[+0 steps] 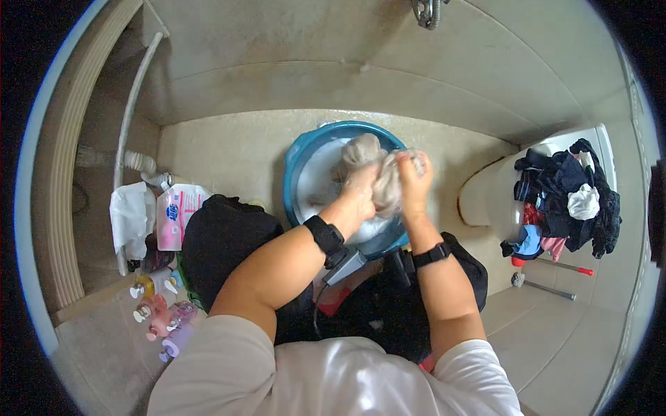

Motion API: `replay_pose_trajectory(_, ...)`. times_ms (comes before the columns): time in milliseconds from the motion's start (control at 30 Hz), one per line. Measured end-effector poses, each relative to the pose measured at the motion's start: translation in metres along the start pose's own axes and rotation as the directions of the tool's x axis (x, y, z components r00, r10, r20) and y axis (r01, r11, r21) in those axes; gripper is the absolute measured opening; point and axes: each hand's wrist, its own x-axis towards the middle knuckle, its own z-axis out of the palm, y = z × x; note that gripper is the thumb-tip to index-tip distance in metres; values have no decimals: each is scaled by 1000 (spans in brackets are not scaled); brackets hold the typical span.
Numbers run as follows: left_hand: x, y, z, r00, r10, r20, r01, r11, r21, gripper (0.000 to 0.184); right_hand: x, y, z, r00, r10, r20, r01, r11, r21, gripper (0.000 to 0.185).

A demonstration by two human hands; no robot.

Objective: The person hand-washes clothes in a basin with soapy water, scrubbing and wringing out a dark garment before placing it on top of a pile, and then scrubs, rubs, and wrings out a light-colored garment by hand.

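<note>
A blue basin (289, 182) stands on the floor in front of me, with white suds (316, 177) inside it. Over its right side I hold a wet, beige-grey cloth garment (388, 184), bunched up and partly blurred. My left hand (362, 191) is closed on the lower left part of the garment. Higher and to the right, my right hand (415, 182) grips another part of it, near the basin's rim. One bulge of the cloth sticks up above my left hand. What kind of garment it is cannot be made out.
Dark clothes (565, 191) with a white piece lie heaped on the white toilet (489, 194) at right. Two long-handled brushes (548, 286) lie below it. At left are a pink detergent bag (170, 218) and several pump bottles (163, 319). A metal tap (429, 12) is on the wall.
</note>
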Motion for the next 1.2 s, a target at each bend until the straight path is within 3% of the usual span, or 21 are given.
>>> replay_pose_trajectory(33,-5,-7,8,987,98,-126,-68,972,225,16,4,16,-11,1000,2,-3,-2,1000,2,12)
replay_pose_trajectory(67,-11,-9,14,949,223,-221,-104,888,448,18,9,32,-19,981,193,3,-193,980,45,14)
replay_pose_trajectory(100,-17,-5,16,955,221,-200,-120,899,422,18,15,35,-21,927,374,22,-375,924,81,16)
replay_pose_trajectory(267,-13,19,-3,982,101,-161,-32,924,381,24,12,11,-31,775,542,325,-618,758,209,29)
replay_pose_trajectory(333,-16,37,-2,978,28,-205,21,972,234,25,0,-14,-26,840,297,455,-351,936,36,31)
replay_pose_trajectory(367,-19,44,-4,979,28,-204,20,973,228,25,-6,-27,-22,837,78,541,7,988,-153,28)
replay_pose_trajectory(467,-23,42,-13,977,-150,-148,182,957,227,38,-39,-56,12,755,-235,612,401,904,-147,5)
replay_pose_trajectory(533,-26,25,-8,954,-227,198,207,971,118,43,-55,-65,19,761,-325,562,600,681,-419,8)
replay_pose_trajectory(567,-30,20,-7,892,-228,389,216,974,76,35,-54,-62,16,768,-320,555,592,684,-426,8)
replay_pose_trajectory(633,-21,8,-11,963,-149,224,135,988,77,27,-44,-42,16,837,-380,394,537,711,-455,18)
replay_pose_trajectory(700,-13,2,-13,992,55,-111,-40,990,137,12,-25,-7,3,980,4,199,42,973,-227,27)
replay_pose_trajectory(733,-18,-2,-10,955,170,-244,-97,954,285,14,-17,15,-9,982,46,183,-2,972,-235,26)
replay_pose_trajectory(800,-22,-6,-3,924,362,-128,-181,705,686,26,-11,62,-28,938,299,176,-237,922,-305,36)
replay_pose_trajectory(833,-6,-9,-21,869,495,-21,-246,467,849,33,-6,89,-43,930,278,242,-150,884,-442,41)
replay_pose_trajectory(867,-9,-2,-18,866,499,-27,-244,469,849,33,-3,106,-52,913,267,307,-50,822,-567,48)
replay_pose_trajectory(900,-17,6,-7,887,460,38,-154,217,964,33,-3,92,-47,833,469,295,-389,874,-290,52)
replay_pose_trajectory(933,-26,10,5,913,399,89,-71,-60,996,32,-3,58,-39,696,630,344,-675,737,17,57)
replay_pose_trajectory(1000,-43,7,25,972,205,113,-66,-227,972,32,4,0,-33,572,648,503,-803,568,181,61)
replay_pose_trajectory(1067,-56,-4,28,956,89,281,-201,-497,844,28,6,-6,-38,564,576,592,-813,511,279,50)
replay_pose_trajectory(1133,-51,-11,10,956,-22,291,-258,-532,806,42,18,8,-52,571,500,651,-797,526,296,46)
replay_pose_trajectory(1200,-49,-7,-12,861,-61,505,-499,-295,815,64,22,9,-61,575,418,704,-780,540,317,42)
